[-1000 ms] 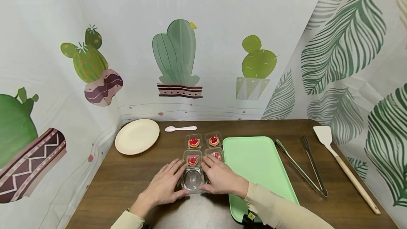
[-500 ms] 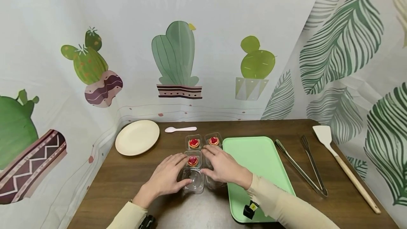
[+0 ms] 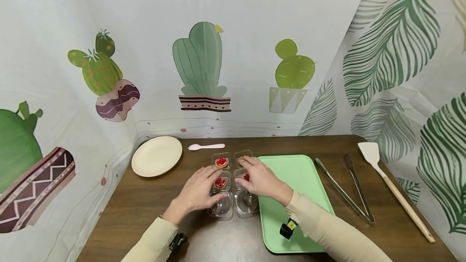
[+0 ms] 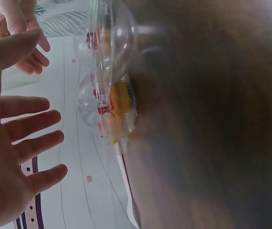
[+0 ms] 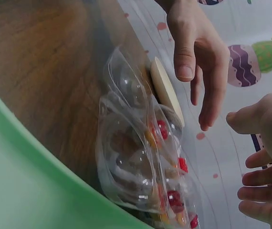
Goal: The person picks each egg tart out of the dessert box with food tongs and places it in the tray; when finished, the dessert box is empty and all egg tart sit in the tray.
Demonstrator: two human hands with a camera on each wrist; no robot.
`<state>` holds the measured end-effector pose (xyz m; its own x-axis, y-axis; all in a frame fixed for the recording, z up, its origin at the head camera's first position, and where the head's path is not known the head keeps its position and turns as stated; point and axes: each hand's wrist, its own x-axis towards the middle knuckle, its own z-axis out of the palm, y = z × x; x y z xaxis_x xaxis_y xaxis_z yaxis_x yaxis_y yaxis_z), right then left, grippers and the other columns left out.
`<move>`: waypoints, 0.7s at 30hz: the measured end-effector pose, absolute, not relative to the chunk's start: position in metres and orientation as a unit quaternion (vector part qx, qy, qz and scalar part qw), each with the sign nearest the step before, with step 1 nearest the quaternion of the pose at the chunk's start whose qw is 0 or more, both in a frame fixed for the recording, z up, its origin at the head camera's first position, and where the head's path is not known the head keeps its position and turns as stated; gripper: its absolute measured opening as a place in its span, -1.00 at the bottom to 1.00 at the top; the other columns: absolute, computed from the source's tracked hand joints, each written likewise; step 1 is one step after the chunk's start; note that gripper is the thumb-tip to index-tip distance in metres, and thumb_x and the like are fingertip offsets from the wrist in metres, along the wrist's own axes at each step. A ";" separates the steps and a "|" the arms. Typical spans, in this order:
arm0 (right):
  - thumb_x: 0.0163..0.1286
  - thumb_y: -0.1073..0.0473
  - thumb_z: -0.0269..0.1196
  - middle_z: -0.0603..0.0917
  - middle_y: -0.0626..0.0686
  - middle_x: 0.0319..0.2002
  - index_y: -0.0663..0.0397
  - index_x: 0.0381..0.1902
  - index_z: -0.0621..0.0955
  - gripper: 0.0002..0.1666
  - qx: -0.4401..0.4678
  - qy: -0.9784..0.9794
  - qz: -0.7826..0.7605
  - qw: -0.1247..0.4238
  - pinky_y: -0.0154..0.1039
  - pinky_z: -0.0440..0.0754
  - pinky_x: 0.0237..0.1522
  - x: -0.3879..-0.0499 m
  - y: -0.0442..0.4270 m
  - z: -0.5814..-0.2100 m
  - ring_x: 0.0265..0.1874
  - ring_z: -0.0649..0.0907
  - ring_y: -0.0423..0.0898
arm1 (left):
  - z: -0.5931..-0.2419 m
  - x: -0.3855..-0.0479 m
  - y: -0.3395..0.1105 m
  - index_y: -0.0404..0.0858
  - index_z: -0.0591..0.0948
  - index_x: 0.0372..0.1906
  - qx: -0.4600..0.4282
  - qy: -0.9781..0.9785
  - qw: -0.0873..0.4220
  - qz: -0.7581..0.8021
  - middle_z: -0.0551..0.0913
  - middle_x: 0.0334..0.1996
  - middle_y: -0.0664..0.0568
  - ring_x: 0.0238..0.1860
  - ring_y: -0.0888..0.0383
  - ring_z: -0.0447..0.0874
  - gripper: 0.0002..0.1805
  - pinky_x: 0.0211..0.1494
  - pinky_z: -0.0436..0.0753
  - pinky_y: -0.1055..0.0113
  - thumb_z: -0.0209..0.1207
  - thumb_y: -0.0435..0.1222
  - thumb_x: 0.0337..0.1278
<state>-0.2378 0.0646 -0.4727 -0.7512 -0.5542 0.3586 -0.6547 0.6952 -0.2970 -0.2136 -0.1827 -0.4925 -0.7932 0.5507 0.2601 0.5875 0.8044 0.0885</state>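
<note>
Several small clear plastic clamshell containers point(image 3: 220, 160) sit together mid-table. Red-topped tartlets point(image 3: 220, 183) show inside them, and two clear round hollows point(image 3: 247, 201) lie nearest me. My left hand point(image 3: 196, 191) hovers over the left side of the near containers, fingers extended; in the left wrist view the left hand point(image 4: 12, 152) is spread, holding nothing. My right hand point(image 3: 263, 179) is above the right-hand containers, partly hiding the back right tartlet. In the right wrist view, both the right hand point(image 5: 269, 157) and left hand point(image 5: 203, 62) appear apart from the domed plastic point(image 5: 126, 162).
A green tray point(image 3: 295, 197) lies under the right forearm. Beyond it are metal tongs point(image 3: 349, 197) and a white spatula with a wooden handle point(image 3: 395, 193). A cream plate point(image 3: 156, 157) and a white spoon point(image 3: 206, 147) lie at the back left.
Both hands have risen from beside the nearest clear hollows and moved forward, the right one toward the back right container. The near right hollow has come into view. The containers look unmoved.
</note>
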 end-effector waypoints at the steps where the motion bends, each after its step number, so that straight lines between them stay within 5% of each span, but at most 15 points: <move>1: 0.25 -0.16 0.32 0.53 0.31 0.22 0.28 0.21 0.53 -0.24 0.329 -0.913 0.208 0.121 0.09 0.49 0.26 -0.239 0.065 -0.473 0.20 0.53 0.23 | -0.492 -0.216 -0.181 -0.25 0.48 0.30 -0.301 -0.944 0.109 -0.083 0.50 0.27 -0.13 0.34 -0.07 0.40 -0.14 0.43 0.33 -0.02 0.21 0.26 0.02; 21: 0.28 -0.05 0.32 0.57 0.35 0.16 0.34 0.21 0.53 -0.30 0.285 -0.923 0.243 0.084 0.18 0.36 0.33 -0.263 0.081 -0.492 0.20 0.53 0.26 | -0.497 -0.245 -0.156 -0.25 0.45 0.33 -0.286 -0.952 0.060 -0.094 0.45 0.33 -0.12 0.37 -0.14 0.36 -0.10 0.42 0.35 0.02 0.22 0.27 0.00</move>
<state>-0.2626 0.0805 -0.4922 -0.8235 -0.4856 0.2933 -0.5670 0.7198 -0.4005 -0.2451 -0.1560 -0.4973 -0.8293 0.5331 0.1674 0.5555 0.8190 0.1439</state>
